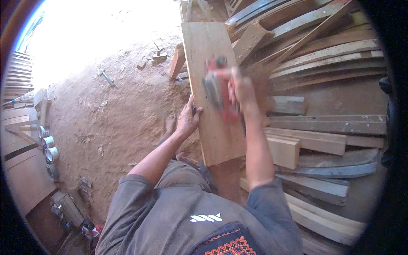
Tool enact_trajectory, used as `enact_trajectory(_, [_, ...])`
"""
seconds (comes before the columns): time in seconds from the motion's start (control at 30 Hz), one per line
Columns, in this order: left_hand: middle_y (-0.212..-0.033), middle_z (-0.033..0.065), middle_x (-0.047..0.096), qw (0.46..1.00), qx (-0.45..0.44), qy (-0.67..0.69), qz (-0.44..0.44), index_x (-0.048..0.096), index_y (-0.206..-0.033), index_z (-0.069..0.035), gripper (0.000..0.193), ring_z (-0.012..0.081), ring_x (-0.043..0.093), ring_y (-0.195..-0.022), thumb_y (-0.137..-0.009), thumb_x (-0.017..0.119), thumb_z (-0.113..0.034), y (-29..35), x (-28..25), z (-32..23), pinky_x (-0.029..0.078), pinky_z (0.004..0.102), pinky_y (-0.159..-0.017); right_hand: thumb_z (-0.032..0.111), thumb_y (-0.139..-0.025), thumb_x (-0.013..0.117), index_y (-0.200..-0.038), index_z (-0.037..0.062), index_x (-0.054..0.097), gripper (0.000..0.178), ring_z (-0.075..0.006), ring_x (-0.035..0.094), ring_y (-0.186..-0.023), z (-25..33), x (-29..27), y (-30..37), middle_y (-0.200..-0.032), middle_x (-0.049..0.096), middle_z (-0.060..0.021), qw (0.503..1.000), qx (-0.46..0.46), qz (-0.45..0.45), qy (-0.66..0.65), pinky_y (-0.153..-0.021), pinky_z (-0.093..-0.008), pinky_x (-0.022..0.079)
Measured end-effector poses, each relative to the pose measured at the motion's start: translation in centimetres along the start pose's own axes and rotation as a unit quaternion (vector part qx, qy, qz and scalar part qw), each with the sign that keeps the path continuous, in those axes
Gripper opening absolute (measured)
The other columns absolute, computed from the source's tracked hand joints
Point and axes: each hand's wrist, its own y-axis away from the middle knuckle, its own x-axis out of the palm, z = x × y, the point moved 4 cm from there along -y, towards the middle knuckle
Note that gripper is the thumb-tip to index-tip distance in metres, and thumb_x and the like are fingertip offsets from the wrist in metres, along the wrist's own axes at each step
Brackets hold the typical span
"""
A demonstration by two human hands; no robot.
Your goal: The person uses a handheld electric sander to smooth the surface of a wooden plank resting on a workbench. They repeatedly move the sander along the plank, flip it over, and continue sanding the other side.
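Note:
A long, pale wooden board stretches away in front of me. My right hand is wrapped round the handle of a red electric planer, which rests on the board's upper face and is blurred by motion. On the board's left edge, my left hand grips the wood. A small dark thing shows by its fingertips; I cannot make out what it is.
Stacked timber, some pieces curved, fills the right side. A hammer lies on the dusty ground at left. Several round cans and wooden panels stand at far left. A wood block is beside the board's left edge.

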Motion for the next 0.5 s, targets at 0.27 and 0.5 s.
enact_trajectory(0.27, [-0.106,0.0069,0.072,0.989,-0.057,0.132,0.029,0.039,-0.163,-0.011,0.072,0.0101,0.065,-0.072,-0.102,0.074,-0.028,-1.2,-3.1,5.4,0.054,0.029,-0.056,0.06,-0.106,0.048,-0.074,0.0089,0.057,0.061,-0.0097,0.049,-0.046,-4.8,-0.8,8.7,-0.058,0.053,0.0019,0.996,-0.061,0.041,0.052,-0.043,-0.0299,0.038])
enact_trajectory(0.5, [-0.101,0.0097,0.07,0.955,-0.188,0.151,-0.171,0.041,-0.159,-0.004,0.069,0.0123,0.063,-0.071,-0.102,0.073,-0.028,9.0,-18.5,18.2,0.049,0.0277,-0.049,0.049,-0.107,0.047,-0.071,0.0081,0.056,0.055,-0.0104,0.05,-0.049,-13.8,-3.8,33.0,-0.058,0.054,-0.0005,0.985,0.163,0.01,0.06,-0.046,-0.0297,0.038])
